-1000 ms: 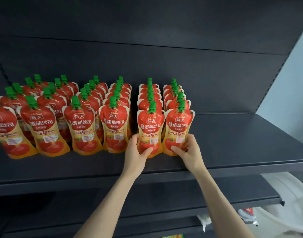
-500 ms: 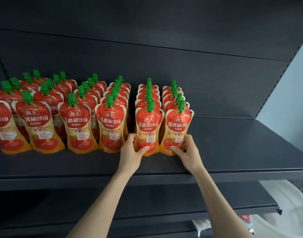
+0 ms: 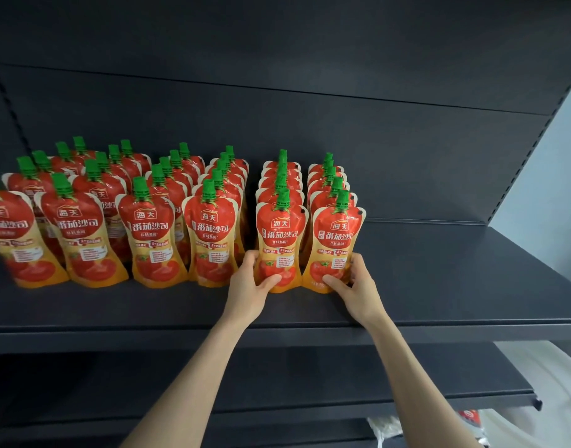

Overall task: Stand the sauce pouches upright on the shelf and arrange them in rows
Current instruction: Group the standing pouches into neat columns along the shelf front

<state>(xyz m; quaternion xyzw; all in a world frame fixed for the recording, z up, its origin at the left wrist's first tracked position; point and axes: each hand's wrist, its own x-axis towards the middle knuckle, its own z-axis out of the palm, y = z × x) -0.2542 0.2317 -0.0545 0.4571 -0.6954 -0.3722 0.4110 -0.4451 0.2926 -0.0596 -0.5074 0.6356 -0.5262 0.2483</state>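
Note:
Red and orange tomato sauce pouches with green caps stand upright in several rows running front to back on the dark shelf (image 3: 439, 286). My left hand (image 3: 250, 286) grips the base of the front pouch of the second row from the right (image 3: 281, 234), thumb on its front. My right hand (image 3: 353, 284) grips the base of the front pouch of the rightmost row (image 3: 337, 240), fingers round its right edge. The two pouches stand side by side, nearly touching. The pouches behind them are mostly hidden, with only their caps and tops showing.
Left of my hands stand more rows, such as the front pouch (image 3: 213, 234) next to the left hand. The shelf's right part is bare up to the perforated upright (image 3: 533, 150). A lower shelf (image 3: 310, 383) and white bags (image 3: 542, 376) lie below.
Both hands stay on the same two front pouches. The left pouch has shifted slightly toward the right one, closing the gap at the base. The view has drifted a little.

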